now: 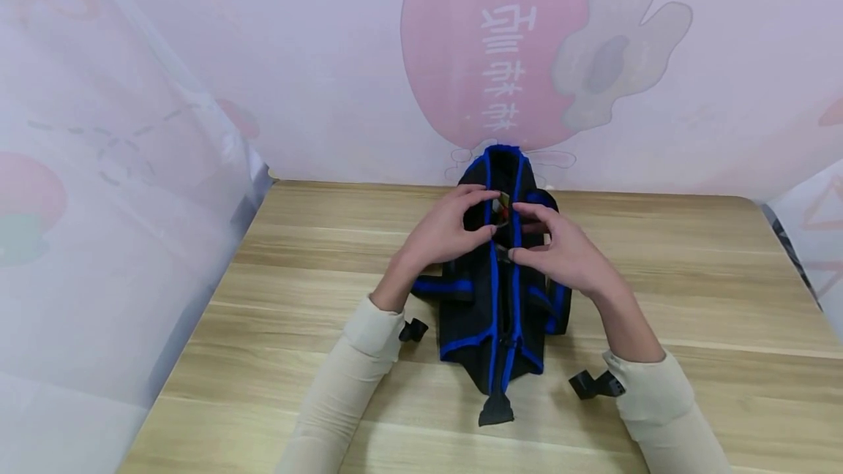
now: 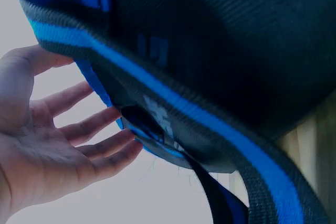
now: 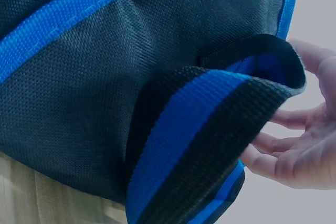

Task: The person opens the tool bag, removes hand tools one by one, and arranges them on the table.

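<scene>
A black tool bag (image 1: 469, 313) with blue trim lies lengthwise, its long top slit parted between both hands. My left hand (image 1: 449, 229) is at the left rim, index finger and thumb reaching over the opening. In the left wrist view its fingers (image 2: 89, 127) are spread and loosely bent against the bag's edge. At the right rim is my right hand (image 1: 563, 247), its thumb and index fingertips apart on the blue edging. Webbing handles (image 3: 184, 129) hang on the sides; one partly hides the right hand's fingers. Inside the opening shows a small light-and-red patch (image 1: 502, 209), too small to identify.
The bag stands on a wood-grain table (image 1: 316, 254), its far end close to a printed cloth backdrop (image 1: 316, 72). A dark tab (image 1: 496, 409) sticks out at the bag's near end. Small black devices (image 1: 596, 385) sit by both sleeve cuffs.
</scene>
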Tool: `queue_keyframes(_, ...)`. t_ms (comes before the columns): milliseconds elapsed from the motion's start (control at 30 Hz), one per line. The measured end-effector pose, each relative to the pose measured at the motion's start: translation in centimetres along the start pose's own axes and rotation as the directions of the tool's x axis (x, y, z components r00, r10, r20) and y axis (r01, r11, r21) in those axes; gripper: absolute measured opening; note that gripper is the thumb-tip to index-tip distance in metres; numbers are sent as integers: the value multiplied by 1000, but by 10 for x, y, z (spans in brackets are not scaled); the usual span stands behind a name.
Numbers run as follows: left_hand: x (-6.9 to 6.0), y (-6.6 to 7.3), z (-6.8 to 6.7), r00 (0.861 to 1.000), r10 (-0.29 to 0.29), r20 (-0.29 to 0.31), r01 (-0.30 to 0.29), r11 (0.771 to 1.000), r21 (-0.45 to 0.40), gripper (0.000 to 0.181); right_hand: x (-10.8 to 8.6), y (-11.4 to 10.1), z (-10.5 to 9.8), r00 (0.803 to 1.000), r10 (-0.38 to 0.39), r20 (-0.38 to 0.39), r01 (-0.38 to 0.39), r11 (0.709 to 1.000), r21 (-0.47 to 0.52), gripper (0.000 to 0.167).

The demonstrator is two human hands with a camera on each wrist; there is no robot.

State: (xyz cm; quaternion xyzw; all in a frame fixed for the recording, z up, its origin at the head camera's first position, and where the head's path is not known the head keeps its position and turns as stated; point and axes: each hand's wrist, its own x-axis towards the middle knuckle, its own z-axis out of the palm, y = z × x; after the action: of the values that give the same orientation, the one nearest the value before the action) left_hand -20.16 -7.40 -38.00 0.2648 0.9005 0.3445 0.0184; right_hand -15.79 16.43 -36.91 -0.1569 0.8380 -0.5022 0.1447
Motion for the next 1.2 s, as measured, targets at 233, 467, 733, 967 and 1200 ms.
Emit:
queue_keyframes(233,-2,1,-5,1000,-9,21,9,1000,13,49,0,-2,-1,999,-10,-38,8,999,-46,70)
queue_keyframes(467,-2,6,-5,998,-52,20,51,998,35,58,1,1,2,996,23,-87,-30,996,-80,68)
queue_keyframes(733,-8,5,-14,994,-113,12,113,994,-5,58,-2,1,-6,995,26,-93,-34,995,-91,66)
queue_keyframes(967,-13,5,-20,989,-149,-18,148,988,-35,65,-10,-1,-14,995,45,-94,-51,997,-64,69)
queue_keyframes(1200,-21,-5,-25,992,-122,-14,121,992,-25,68,-15,0,-22,995,45,-92,-52,996,-72,71)
